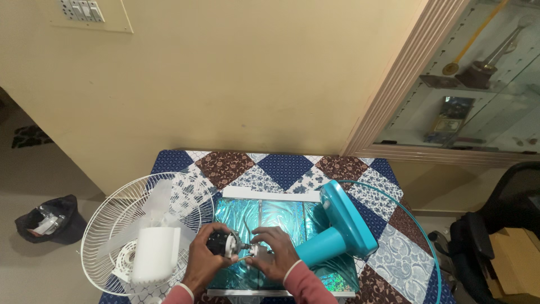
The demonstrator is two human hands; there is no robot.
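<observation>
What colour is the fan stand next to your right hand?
Teal blue: the fan stand shows best in the head view.

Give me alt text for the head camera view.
Two hands, left hand and right hand, hold a small black fan motor over a shiny teal foil sheet on a patchwork-covered table. A teal plastic fan stand lies right, a white wire fan guard left.

Both bare hands, left hand (207, 260) and right hand (274, 253), emerge from long pink knit sleeves (306, 286) with paler ribbed cuffs.
</observation>
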